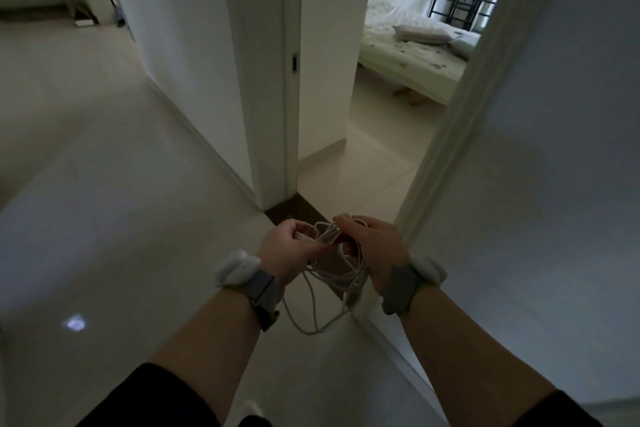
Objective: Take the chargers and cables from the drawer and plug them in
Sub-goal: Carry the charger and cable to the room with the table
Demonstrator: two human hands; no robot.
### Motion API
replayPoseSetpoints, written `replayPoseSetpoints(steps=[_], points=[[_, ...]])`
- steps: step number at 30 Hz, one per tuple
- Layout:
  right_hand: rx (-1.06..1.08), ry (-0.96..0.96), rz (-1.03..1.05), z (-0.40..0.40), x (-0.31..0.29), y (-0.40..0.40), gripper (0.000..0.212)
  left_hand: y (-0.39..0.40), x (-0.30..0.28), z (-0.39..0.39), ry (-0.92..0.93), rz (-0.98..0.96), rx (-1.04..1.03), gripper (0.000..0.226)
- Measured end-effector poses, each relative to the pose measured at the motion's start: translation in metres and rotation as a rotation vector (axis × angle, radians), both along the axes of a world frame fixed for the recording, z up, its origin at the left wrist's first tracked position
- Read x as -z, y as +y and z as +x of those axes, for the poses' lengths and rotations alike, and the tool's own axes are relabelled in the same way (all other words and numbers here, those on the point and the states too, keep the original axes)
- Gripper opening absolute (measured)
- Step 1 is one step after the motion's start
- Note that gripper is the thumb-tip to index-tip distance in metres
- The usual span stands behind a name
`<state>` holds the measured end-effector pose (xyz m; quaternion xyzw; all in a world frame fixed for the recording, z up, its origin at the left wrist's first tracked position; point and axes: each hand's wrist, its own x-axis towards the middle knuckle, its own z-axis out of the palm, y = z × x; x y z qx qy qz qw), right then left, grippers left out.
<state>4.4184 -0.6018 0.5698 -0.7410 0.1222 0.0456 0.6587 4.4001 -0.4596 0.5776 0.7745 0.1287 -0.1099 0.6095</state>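
I hold a tangled bundle of white cables in front of me with both hands. My left hand is closed on a small white charger block and some cable strands. My right hand grips the other side of the bundle. Loose loops of cable hang down between my wrists. Both wrists wear grey straps with white pods. No drawer and no socket is in view.
I stand in a dim hallway on a pale tiled floor. An open doorway ahead leads into a bedroom with a bed and a black table. White walls flank the doorway; the right door frame is close to my right hand.
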Motion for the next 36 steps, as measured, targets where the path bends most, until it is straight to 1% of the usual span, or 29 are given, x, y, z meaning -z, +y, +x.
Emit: replayPoseSetpoints(steps=[4, 7, 10, 14, 17, 18, 20, 25, 28, 36], points=[[0.036, 0.057, 0.017, 0.073, 0.005, 0.017, 0.026, 0.017, 0.005, 0.077, 0.010, -0.004, 0.032, 0.035], [0.057, 0.094, 0.037, 0.146, 0.003, 0.036, 0.024, 0.039, 0.006, 0.160, 0.028, 0.003, 0.072, 0.030], [0.078, 0.101, 0.049, 0.195, -0.002, 0.048, 0.025, 0.054, 0.002, 0.219, 0.030, 0.006, 0.115, 0.030], [0.123, 0.099, 0.035, 0.255, -0.008, 0.060, 0.018, 0.065, 0.003, 0.292, 0.035, -0.001, 0.172, 0.027], [0.136, 0.080, 0.024, 0.294, -0.007, 0.059, 0.011, 0.063, 0.004, 0.337, 0.038, 0.020, 0.233, 0.027], [0.124, 0.080, 0.018, 0.298, -0.007, 0.058, 0.010, 0.063, 0.004, 0.341, 0.029, 0.032, 0.232, 0.027], [0.116, 0.078, 0.033, 0.327, -0.006, 0.056, 0.011, 0.060, 0.004, 0.371, 0.024, 0.025, 0.242, 0.026], [0.138, 0.061, 0.069, 0.433, 0.002, 0.032, 0.020, 0.035, 0.003, 0.476, -0.009, 0.027, 0.280, 0.030], [0.135, 0.063, 0.068, 0.489, 0.001, 0.013, 0.018, 0.016, 0.000, 0.532, -0.018, 0.028, 0.277, 0.031], [0.160, 0.073, 0.085, 0.602, -0.007, -0.043, 0.023, -0.041, -0.008, 0.654, -0.032, 0.032, 0.312, 0.028]])
